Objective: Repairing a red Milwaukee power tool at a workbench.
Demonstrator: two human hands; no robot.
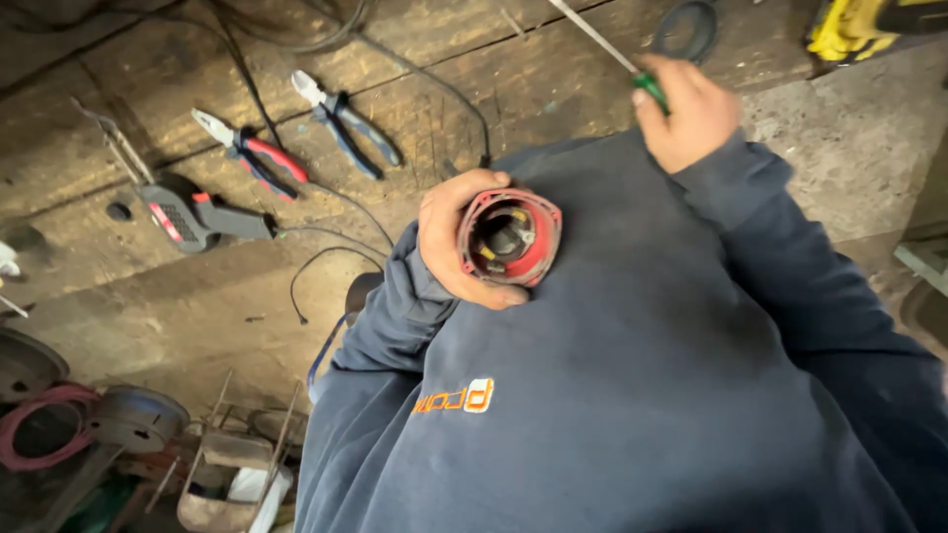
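Left hand (449, 242): grip wrapped around red motor housing (509, 237), open end up, held against navy sweatshirt (632, 375).
Right hand (691, 114): grip closed on green-handled screwdriver (632, 71), far right.
Table (118, 296): two pliers (346, 120), far left.

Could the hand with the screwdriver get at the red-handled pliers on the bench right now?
Probably not easily: the right hand grips a screwdriver, and the red-handled pliers lie far across, beyond the left hand holding the red housing.
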